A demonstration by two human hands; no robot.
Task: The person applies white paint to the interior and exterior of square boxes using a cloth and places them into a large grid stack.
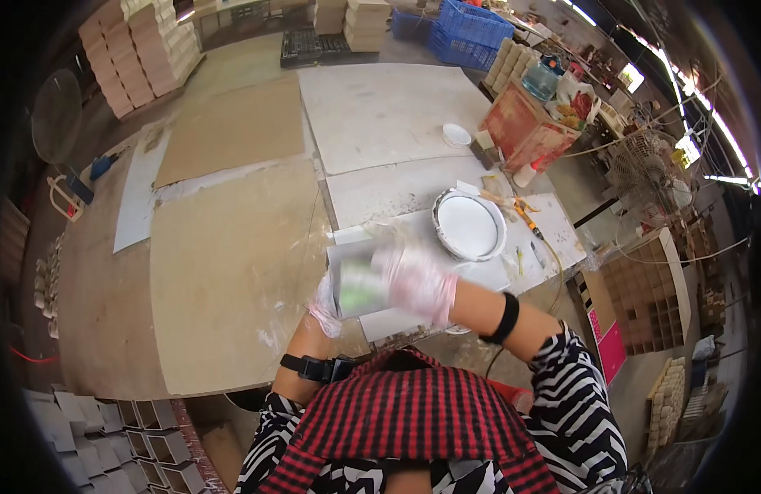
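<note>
My left hand (324,311), in a thin whitish glove, grips the left edge of a flat grey panel (357,253) near the table's front edge. Its fingers are mostly hidden behind the panel. Over the panel's face is my right hand (420,281), also gloved and smeared by motion. A blurred light-green thing (361,288) shows at its fingers, against the grey surface, and seems to be held; its kind cannot be made out. Just beyond my right hand stands a round tub of white paste or paint (469,226), its rim streaked.
Brown sheets (232,272) and white boards (388,115) cover the table. To the right of the tub lies a yellow-orange tool (526,216) with a cord. A white lid (456,135) and a reddish box (524,123) are farther back. Grey boxes (88,436) stand at lower left.
</note>
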